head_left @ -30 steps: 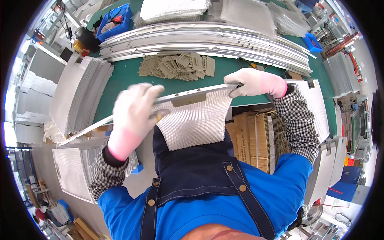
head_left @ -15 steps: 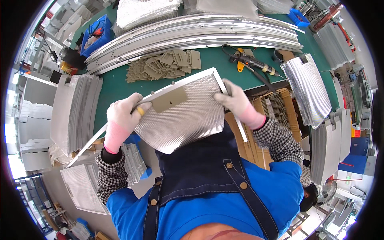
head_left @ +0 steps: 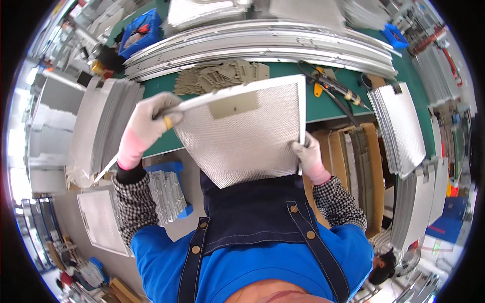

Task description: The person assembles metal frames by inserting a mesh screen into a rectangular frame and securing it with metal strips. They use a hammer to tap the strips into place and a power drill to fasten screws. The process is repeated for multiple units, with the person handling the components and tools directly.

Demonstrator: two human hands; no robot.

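A silvery embossed metal mesh panel (head_left: 242,146) is held up before my apron. A thin white metal frame strip (head_left: 227,92) follows its top edge and bends down its right side. On the left the strip's free end sticks out past my wrist, apart from the panel. A tan rectangular plate (head_left: 233,105) with a small hole lies against the panel at the top edge. My gloved left hand (head_left: 144,126) is closed on the strip and panel at the upper left corner. My gloved right hand (head_left: 309,154) pinches the strip and panel at the lower right edge.
Tan plates (head_left: 222,76) lie piled on the green table (head_left: 166,87), before long metal strips (head_left: 262,48). A power screwdriver (head_left: 343,91) lies to the right. Panel stacks (head_left: 108,118) stand on both sides. A cardboard box (head_left: 374,177) is at my right, a blue bin (head_left: 139,33) far left.
My right hand has slid down the right edge. The strip's right arm, angled away from the panel before, now lies along its side. The view has shifted slightly.
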